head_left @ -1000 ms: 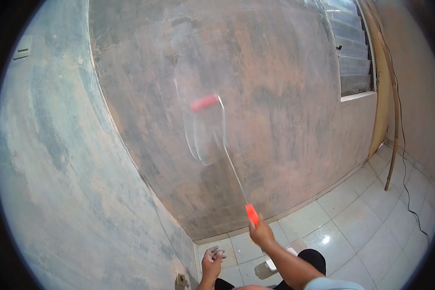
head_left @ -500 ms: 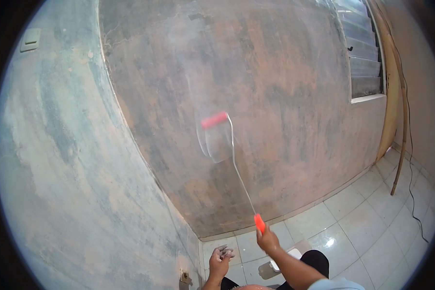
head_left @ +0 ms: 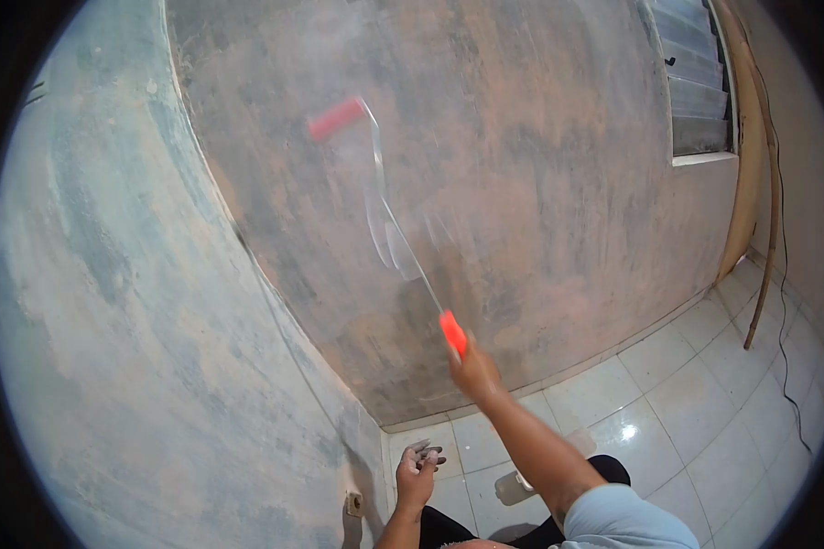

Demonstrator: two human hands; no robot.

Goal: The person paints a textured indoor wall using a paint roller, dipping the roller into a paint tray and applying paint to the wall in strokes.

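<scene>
My right hand (head_left: 475, 371) is closed around the orange handle of a paint roller (head_left: 453, 335). A thin bent metal rod runs from the handle up to the blurred red roller sleeve (head_left: 336, 118), which is at the upper left part of the patchy grey-brown wall (head_left: 558, 229). Wet whitish streaks (head_left: 401, 252) mark the wall below the sleeve. Down by my knees, my left hand (head_left: 418, 465) is held loosely with its fingers apart and whitish smears on them, holding nothing that I can see.
A pale bluish wall (head_left: 110, 320) meets the other at a corner on the left, with a socket (head_left: 354, 503) low on it. White floor tiles (head_left: 655, 371) lie below. A white container (head_left: 522, 481) is mostly behind my right forearm. Louvred window (head_left: 696, 82), wooden pole (head_left: 762, 274) and cable (head_left: 785, 366) are right.
The roller has moved up and to the left along the wall, my right arm stretching further out with it. The view has shifted slightly. My left hand stays low, in nearly the same pose.
</scene>
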